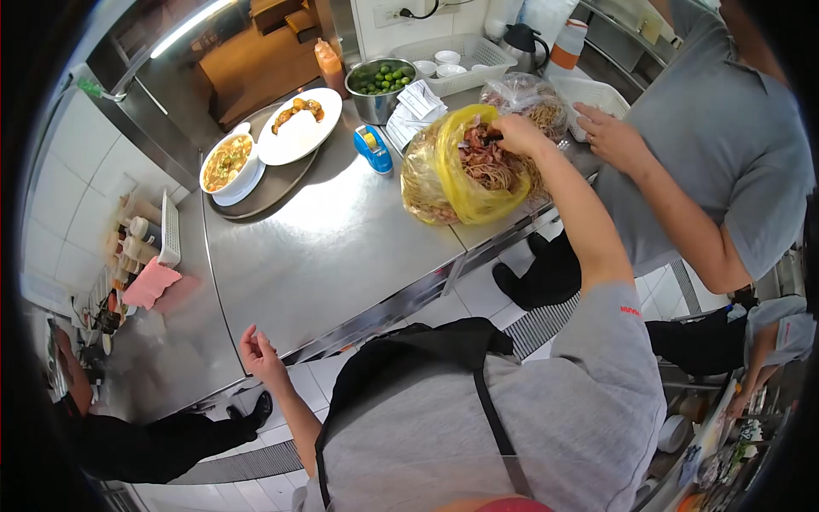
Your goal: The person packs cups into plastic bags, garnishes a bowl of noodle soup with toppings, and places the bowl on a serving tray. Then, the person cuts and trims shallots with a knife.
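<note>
My right hand [519, 135] reaches to the top of a yellow plastic bag [486, 205], its fingers closed at the food inside. Brownish noodles [495, 175] and dark reddish pieces [479, 147] fill the bag's mouth. Something dark shows at my fingertips, too small to name. My left hand [263, 354] hangs by the counter's front edge with its fingers apart, holding nothing. A clear bag of similar noodles [537, 107] lies behind the yellow one. Left of the bags is a blue tape dispenser [373, 152], beside paper slips [414, 115].
A round tray [290, 181] carries a soup bowl [229, 164] and an oval plate of rice [300, 128]. A pot of green limes [380, 90], a sauce bottle [329, 64] and a white basket [465, 81] stand behind. A co-worker [699, 154] stands close on the right.
</note>
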A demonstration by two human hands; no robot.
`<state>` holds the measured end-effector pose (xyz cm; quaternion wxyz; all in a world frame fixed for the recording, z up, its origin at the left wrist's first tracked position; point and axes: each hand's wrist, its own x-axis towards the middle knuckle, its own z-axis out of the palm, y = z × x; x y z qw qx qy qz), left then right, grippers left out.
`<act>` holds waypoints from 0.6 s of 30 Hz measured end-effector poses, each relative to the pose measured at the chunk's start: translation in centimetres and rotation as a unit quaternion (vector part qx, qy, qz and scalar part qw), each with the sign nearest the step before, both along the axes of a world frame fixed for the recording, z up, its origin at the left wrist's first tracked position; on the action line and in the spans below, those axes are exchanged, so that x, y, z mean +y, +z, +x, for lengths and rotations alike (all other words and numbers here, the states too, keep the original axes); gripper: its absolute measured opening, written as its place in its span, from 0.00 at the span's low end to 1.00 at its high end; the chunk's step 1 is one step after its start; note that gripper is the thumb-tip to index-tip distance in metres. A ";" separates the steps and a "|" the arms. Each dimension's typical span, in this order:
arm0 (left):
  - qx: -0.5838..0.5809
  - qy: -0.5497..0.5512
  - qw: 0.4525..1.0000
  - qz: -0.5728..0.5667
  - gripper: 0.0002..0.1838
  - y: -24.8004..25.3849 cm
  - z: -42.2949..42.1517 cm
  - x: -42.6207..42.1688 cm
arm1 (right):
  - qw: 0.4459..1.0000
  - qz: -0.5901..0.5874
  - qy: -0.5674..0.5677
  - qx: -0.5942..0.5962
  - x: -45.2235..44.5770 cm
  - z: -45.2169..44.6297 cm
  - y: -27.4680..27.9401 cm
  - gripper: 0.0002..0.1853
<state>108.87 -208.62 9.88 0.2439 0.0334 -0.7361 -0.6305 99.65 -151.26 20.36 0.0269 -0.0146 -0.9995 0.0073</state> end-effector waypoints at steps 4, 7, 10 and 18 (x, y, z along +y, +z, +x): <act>-0.011 -0.018 1.000 -0.015 0.08 -0.5 0.7 1.2 | 0.998 0.040 0.051 -0.015 0.1 0.0 0.7 0.17; -0.015 -0.007 1.000 0.019 0.08 -1.2 1.8 2.3 | 0.998 0.010 0.050 0.044 -0.3 0.0 2.3 0.17; -0.045 -0.021 0.999 0.014 0.07 -1.7 2.7 2.8 | 0.992 0.101 0.067 0.032 -1.4 -1.2 4.0 0.15; -0.020 -0.124 0.992 0.016 0.07 -0.8 3.3 6.4 | 0.979 0.198 -0.026 0.044 -3.9 1.5 7.2 0.07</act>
